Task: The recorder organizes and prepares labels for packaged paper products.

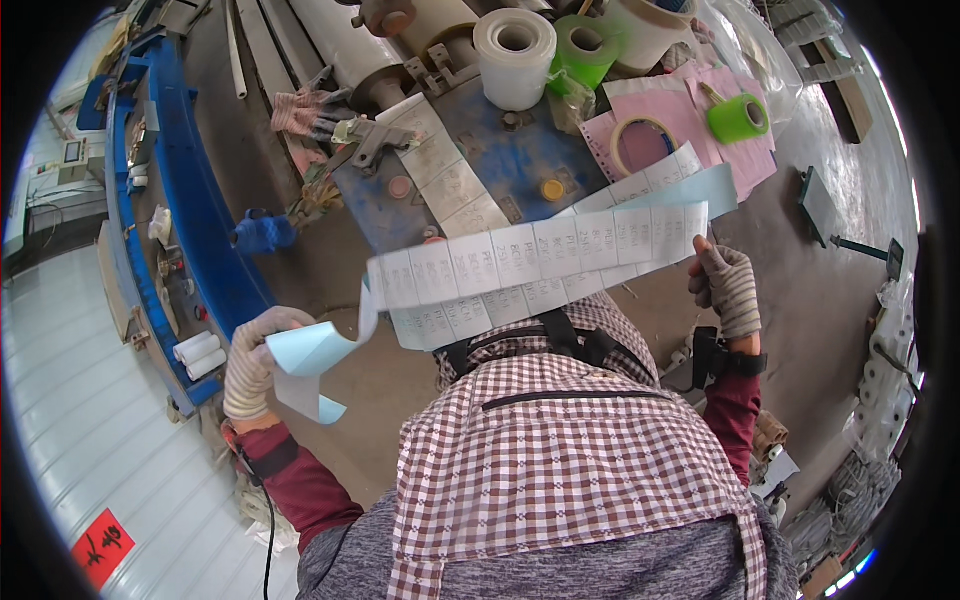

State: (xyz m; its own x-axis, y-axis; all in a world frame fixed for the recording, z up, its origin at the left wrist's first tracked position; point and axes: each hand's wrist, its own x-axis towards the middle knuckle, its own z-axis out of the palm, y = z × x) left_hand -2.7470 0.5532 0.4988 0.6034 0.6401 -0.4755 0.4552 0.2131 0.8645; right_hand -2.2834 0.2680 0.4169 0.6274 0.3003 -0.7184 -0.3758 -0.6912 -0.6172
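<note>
A long white strip of label stickers (530,254), marked in rows, stretches across in front of my checked apron. Its light-blue backing shows where the left end curls over. My left hand (255,365), in a striped knit glove, is closed on that curled end. At the other end my right hand (728,285), gloved with bare fingertips, pinches the strip between thumb and fingers. A further length of the strip hangs just below the upper one, partly overlapped. Behind them, another label strip with blue backing (712,187) slants up to the right.
Ahead is a blue worktable (480,130) with a white film roll (514,60), a green roll (585,50), pink sheets (735,150), a green tape roll (738,118), a tape ring (642,146) and a metal clamp (378,143). A blue frame (200,200) stands left.
</note>
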